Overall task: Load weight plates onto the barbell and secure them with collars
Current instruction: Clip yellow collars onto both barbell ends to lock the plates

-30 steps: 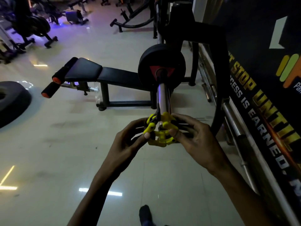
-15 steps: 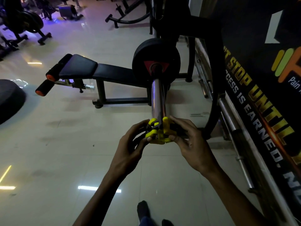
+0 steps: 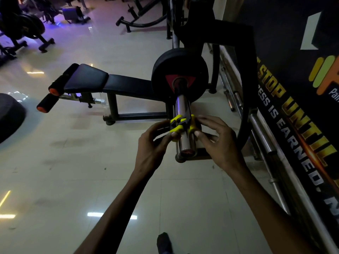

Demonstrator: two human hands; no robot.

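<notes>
A chrome barbell sleeve points toward me, its end cap showing. One black weight plate with a red triangle mark sits far up the sleeve. A yellow and black collar is round the sleeve a short way in from the end, well apart from the plate. My left hand pinches the collar's left side. My right hand pinches its right side with thumb and fingers.
A black bench with orange-capped foam rollers stands left of the bar. The black rack frame curves close on the right, with steel bars along a lettered wall. A dark round object lies at the left edge. My foot shows below.
The collar has slid from the sleeve's tip further onto the sleeve, so the bar's end now sticks out toward me. Both hands moved with it.
</notes>
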